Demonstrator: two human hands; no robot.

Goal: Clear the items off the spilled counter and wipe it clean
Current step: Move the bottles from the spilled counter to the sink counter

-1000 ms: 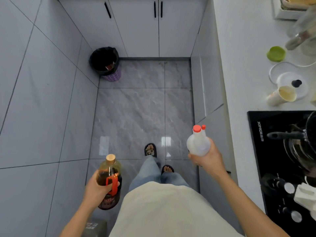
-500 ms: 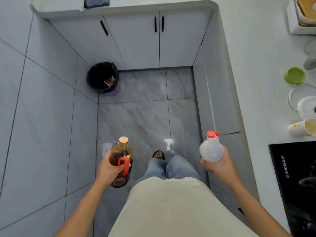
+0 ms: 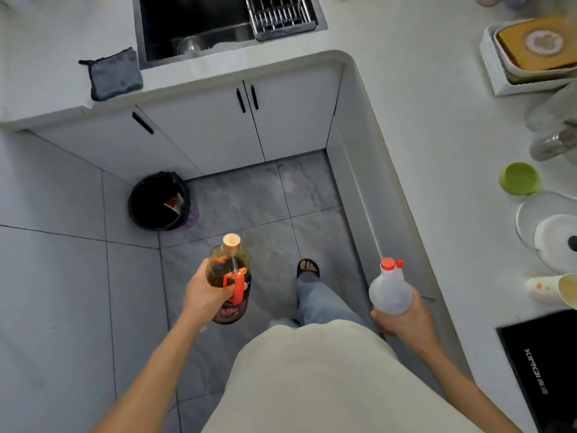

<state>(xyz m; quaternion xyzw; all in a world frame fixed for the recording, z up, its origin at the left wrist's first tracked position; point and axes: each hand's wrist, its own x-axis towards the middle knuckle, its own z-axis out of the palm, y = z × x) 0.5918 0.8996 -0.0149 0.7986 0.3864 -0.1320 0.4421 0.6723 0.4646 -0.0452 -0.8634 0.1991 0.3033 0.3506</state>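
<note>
Head view. Left hand (image 3: 208, 294): fingers curled round the middle of a dark bottle (image 3: 230, 278), held over the floor (image 3: 249, 198), clear of the worktop (image 3: 437, 126). Bottle: roughly upright, long axis running toward the camera, neck up; tan cap, amber liquid in the shoulder, dark lower body with a dark label, red strap handle on its side under the fingers.

Right hand (image 3: 402, 320): cupped under and gripping the base of a white bottle (image 3: 390, 290), held just beside the worktop's front edge, above the cabinet face. White bottle: upright, neck up and leaning slightly away from the person; translucent white body, red cap with a smaller red cap beside it.

Worktop, right run: green cup (image 3: 519, 178), glass plate (image 3: 530, 214) with a white lid (image 3: 554, 234) on it, a cream paper cup (image 3: 552, 290) lying on its side with orange spots, white tray (image 3: 499, 73), black hob (image 3: 540, 370).

Worktop, far run: grey cloth (image 3: 114, 74) beside a sink (image 3: 193, 23).

Floor: black bin (image 3: 157, 201) in the corner.
</note>
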